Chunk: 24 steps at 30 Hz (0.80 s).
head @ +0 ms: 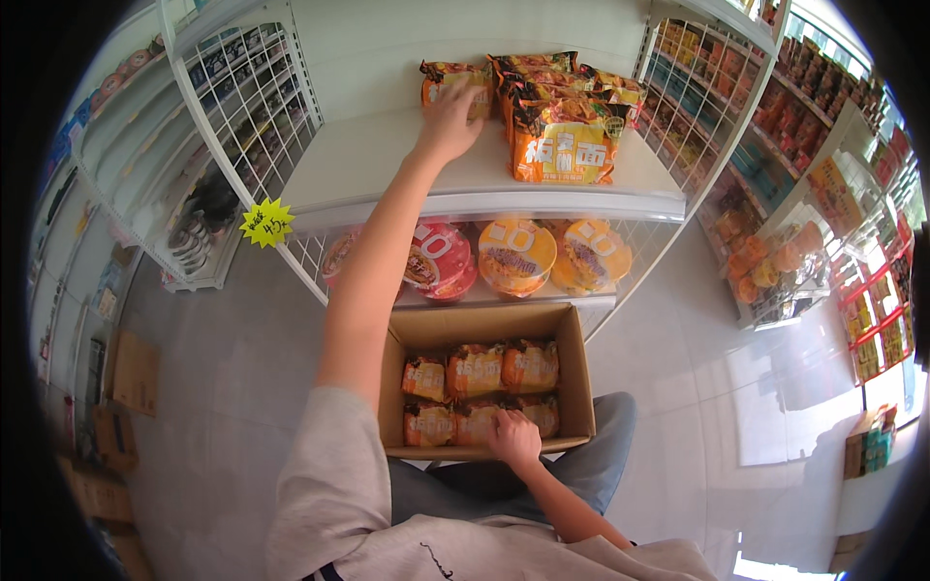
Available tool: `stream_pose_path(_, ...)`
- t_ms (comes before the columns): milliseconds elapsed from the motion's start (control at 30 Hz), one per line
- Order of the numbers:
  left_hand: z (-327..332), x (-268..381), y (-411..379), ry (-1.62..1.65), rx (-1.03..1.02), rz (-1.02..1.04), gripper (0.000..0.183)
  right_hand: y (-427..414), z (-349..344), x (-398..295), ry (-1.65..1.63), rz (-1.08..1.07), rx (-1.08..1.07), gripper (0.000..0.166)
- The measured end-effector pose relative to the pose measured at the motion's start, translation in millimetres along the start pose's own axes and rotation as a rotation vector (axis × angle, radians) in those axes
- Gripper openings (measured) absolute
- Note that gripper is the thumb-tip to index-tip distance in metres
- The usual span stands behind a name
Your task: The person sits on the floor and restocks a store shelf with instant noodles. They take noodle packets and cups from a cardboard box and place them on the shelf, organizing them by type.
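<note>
My left hand point(452, 123) reaches to the back of the white shelf point(363, 160), at the front of an orange noodle packet point(436, 81); its fingers overlap the packet, and whether they grip it I cannot tell. To its right stand several more orange noodle packets point(565, 149) in rows. An open cardboard box point(585, 378) rests at my lap, holding several like packets point(475, 369) in two rows. My right hand point(516, 438) is over the box's near edge, fingers curled at a front-row packet point(476, 423); its grip is partly hidden.
Instant noodle bowls point(517, 256) stand on the lower shelf under the white one. White wire side panels point(251, 102) bound the shelf, and a yellow star-shaped price tag point(267, 223) hangs at its left front. Stocked shelves line both sides; cardboard boxes point(135, 372) sit at far left.
</note>
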<state>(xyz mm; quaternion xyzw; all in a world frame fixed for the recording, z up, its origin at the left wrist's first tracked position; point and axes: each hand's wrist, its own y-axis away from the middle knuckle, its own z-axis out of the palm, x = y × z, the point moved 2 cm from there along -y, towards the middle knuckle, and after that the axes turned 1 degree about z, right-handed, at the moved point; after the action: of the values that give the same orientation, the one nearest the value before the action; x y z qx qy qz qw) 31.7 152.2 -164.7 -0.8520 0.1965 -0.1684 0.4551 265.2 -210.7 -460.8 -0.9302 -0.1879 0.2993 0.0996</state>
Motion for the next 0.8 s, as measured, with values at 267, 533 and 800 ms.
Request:
stream_pose_path(267,-105.7,116.5,195.6,0.255,0.212,-0.121,0.023,2.2,1.0,4.8,-0.003,0.191,-0.162,0.018)
stream_pose_path(533,-43.5,104.8,495.7,0.766,0.385,-1.731,0.021,1.6,9.1,10.9,-0.036,0.158,-0.239,0.018)
stream_pose_path(800,12.2,87.5,516.8,1.403,0.281,-2.252,0.04,1.0,3.8,10.6,-0.011,0.237,-0.329,0.022)
